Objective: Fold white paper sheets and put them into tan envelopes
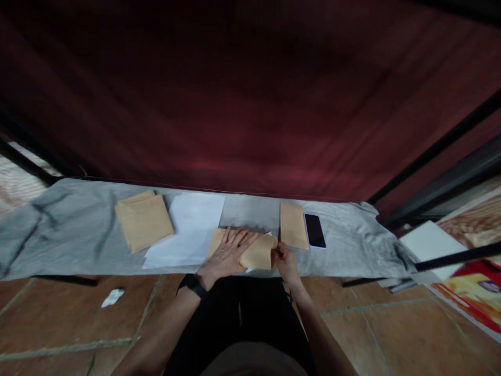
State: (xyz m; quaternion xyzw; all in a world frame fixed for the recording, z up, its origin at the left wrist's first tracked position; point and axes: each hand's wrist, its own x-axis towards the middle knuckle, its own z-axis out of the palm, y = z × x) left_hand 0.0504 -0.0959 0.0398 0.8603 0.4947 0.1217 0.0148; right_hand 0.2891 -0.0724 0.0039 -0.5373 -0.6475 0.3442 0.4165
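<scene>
Far left, white crumpled scrap [112, 297] on the reddish-brown tiled floor [70, 318], below a long narrow surface draped in wrinkled grey cloth [348, 235]. On the cloth, left part: small pile of flat, tan paper pieces [144, 222], roughly rectangular, edges not lined up. Next, overlapping white paper sheets [195, 224], spread at a slant. Then the left hand [229, 253], black band [192, 284] on its wrist, palm down, fingers extended and spread, pressing on the folded piece of tan brown paper [256, 256]. That piece lies at the front of the cloth, in front of the person's dark-clothed lap [238, 308]; its left part reaches out past the hand over the white sheets' edge. Looks plain, matte, smooth, wider than deep; right end curls up, with a darker shaded side under it (bits of white peek out at its top and bottom edges, can't tell what they belong to). Right hand [286, 261] at that raised right end, fingers curled in, thumb and fingertips pinching the paper edge. Just beyond, flat upright tan paper rectangle [293, 224], then dark-screened phone with pale rim [315, 231] close beside it. Far right, white flat panel [432, 245] and red-and-yellow printed packaging [475, 292], lower down.
</scene>
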